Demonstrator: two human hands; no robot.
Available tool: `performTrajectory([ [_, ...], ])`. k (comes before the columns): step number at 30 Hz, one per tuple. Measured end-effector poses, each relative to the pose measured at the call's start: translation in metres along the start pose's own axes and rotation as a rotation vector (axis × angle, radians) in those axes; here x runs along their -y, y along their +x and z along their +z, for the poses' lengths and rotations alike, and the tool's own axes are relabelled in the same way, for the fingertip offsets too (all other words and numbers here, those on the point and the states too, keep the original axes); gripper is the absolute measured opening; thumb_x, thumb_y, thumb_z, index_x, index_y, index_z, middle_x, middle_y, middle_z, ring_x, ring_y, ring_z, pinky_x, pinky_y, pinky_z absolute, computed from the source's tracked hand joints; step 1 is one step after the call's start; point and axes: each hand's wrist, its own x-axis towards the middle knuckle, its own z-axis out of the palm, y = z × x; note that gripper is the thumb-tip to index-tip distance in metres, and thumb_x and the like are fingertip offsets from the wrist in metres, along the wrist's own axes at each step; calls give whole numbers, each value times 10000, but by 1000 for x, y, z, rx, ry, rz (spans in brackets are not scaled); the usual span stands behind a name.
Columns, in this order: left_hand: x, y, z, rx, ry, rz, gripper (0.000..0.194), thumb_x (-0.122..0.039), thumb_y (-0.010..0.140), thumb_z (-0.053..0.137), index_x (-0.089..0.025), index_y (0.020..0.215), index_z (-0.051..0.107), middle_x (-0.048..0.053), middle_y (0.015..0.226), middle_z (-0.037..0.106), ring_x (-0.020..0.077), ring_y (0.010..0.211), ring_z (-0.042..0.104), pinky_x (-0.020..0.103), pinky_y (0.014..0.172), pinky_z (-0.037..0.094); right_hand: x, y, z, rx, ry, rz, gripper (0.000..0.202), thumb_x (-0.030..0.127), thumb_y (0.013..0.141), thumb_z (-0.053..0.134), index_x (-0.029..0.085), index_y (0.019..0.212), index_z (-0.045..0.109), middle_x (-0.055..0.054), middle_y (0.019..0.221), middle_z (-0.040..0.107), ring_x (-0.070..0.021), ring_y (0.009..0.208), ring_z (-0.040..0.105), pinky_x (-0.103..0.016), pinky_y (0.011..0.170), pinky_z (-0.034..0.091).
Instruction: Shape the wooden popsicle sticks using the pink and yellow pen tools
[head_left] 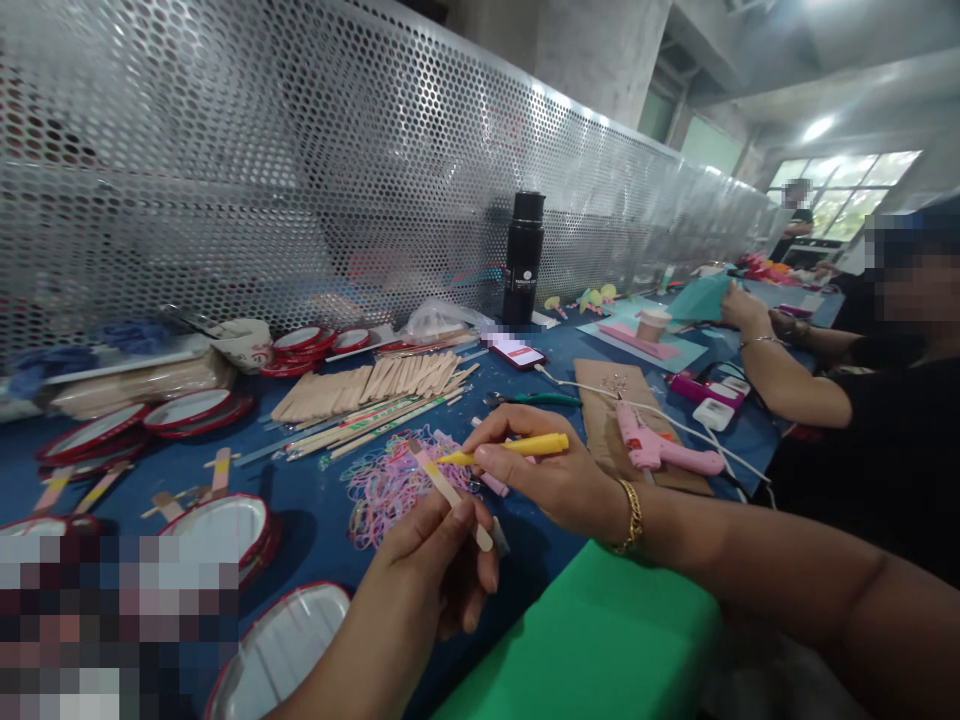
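Observation:
Pinched between thumb and fingers of my left hand (pixel 442 560) is a wooden craft stick (pixel 450 493), tilted, its far end coloured brown with pink and yellow below. My right hand (pixel 540 470) grips a yellow marker (pixel 529 448), whose tip meets or nearly meets the stick's coloured part. Under and behind the hands lies a tangle of pastel elastic bands (pixel 382 490). Beyond it are bamboo skewers (pixel 360 428) and a spread of plain craft sticks (pixel 330 392). Partly hidden behind my right hand are pink markers (pixel 491 482).
White red-rimmed discs (pixel 217 530) stand in stacks at left, some near coloured sticks. A pink glue gun (pixel 652 445) rests on cardboard (pixel 600 390). Behind stand a phone (pixel 514 350) and a black flask (pixel 523 260). A green block (pixel 600 640) is nearest me; a co-worker's hand (pixel 746 305) holds teal sheet.

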Motion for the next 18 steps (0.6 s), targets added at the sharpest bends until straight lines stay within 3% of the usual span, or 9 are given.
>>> performTrajectory([
  [5, -1, 0, 0, 18, 7, -6, 194, -342, 913, 530, -184, 802, 556, -17, 506, 609, 41, 336, 433, 119, 372, 230, 1, -1, 1, -26, 10, 30, 72, 242, 853, 604, 184, 891, 621, 7, 782, 620, -104, 655, 568, -238, 601, 458],
  [10, 0, 1, -1, 10, 6, -17, 189, -321, 924, 524, -181, 802, 561, -20, 505, 609, 40, 339, 451, 113, 372, 247, 1, -2, 1, -58, -102, 31, 76, 231, 793, 640, 181, 780, 585, 14, 737, 595, -110, 660, 534, -252, 637, 437],
  [18, 0, 1, 0, 13, 7, -15, 192, -316, 935, 506, -181, 805, 550, -22, 500, 603, 37, 330, 441, 108, 362, 241, 0, -3, 1, -26, -127, 34, 76, 206, 795, 641, 189, 765, 572, 26, 697, 594, -109, 630, 513, -246, 622, 413],
])
